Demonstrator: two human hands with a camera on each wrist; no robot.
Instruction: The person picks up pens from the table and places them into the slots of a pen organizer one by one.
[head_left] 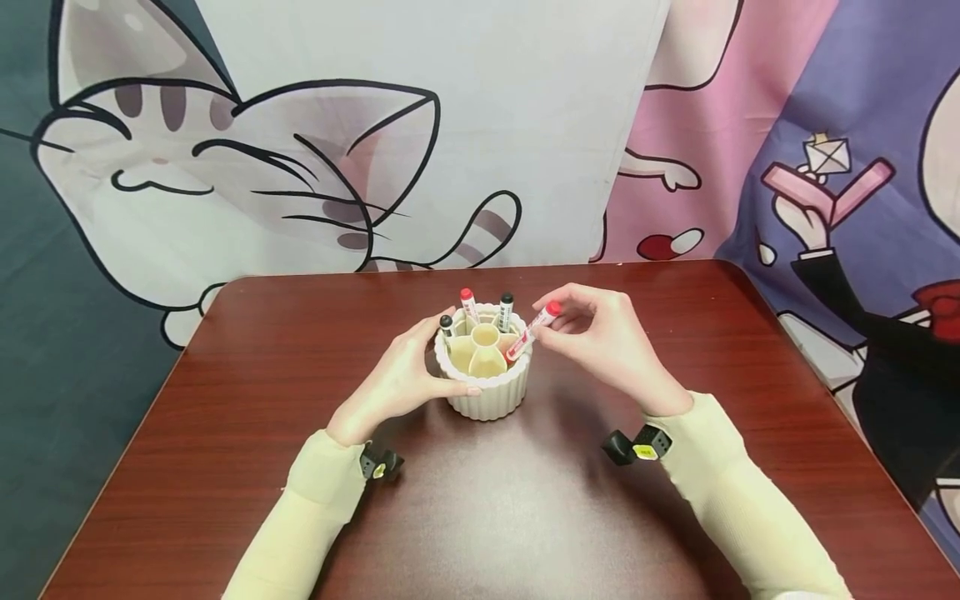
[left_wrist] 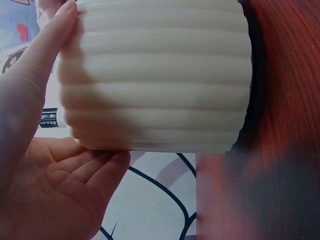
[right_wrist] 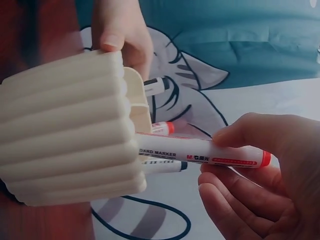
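Observation:
A cream ribbed pen holder [head_left: 489, 403] with several compartments stands upright on the table. My left hand [head_left: 405, 367] grips its left side, thumb on the near wall and fingers round the far side. Between thumb and fingers my right hand [head_left: 600, 342] pinches a red-ended whiteboard marker [right_wrist: 200, 151], tilted, its lower end inside the holder's right compartment. Another red marker [head_left: 468, 303] and two black markers, one at the back [head_left: 506, 310] and one at the left [head_left: 447, 325], stand in other compartments. In the left wrist view the holder's wall [left_wrist: 160, 75] hides most of its contents.
The dark red-brown wooden table [head_left: 300, 333] extends around the holder on all sides. Behind its far edge hangs a cloth printed with a cartoon cat [head_left: 165, 167]. A small black camera sits on the left wrist [head_left: 378, 462] and another on the right wrist [head_left: 637, 444].

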